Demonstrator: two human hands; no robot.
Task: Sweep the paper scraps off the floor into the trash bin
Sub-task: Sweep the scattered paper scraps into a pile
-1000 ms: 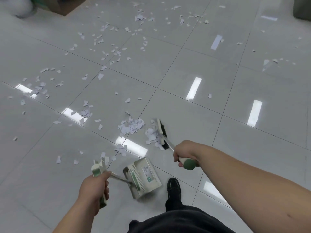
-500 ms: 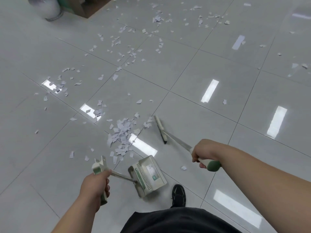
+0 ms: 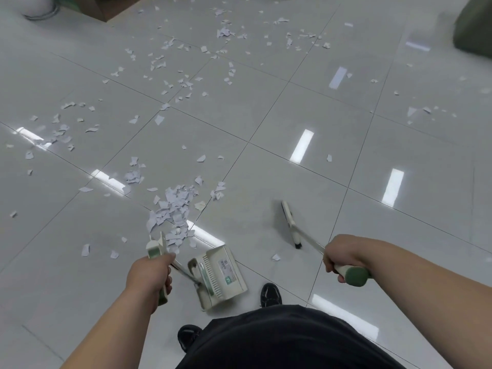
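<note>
Paper scraps (image 3: 174,206) and broom (image 3: 288,222) farther apart

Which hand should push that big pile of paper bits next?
Probably the right hand: it grips the broom, whose head is right of the pile, apart from it. The left hand grips the dustpan by its handle, so it can only steady that beside the pile.

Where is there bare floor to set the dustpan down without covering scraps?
Bare floor lies right of the broom head, beyond the right hand, and at lower left, outside the left hand. Crowded: the scrap pile just ahead of the dustpan, with scattered scraps left and farther out. One stray scrap lies between dustpan and broom.
</note>
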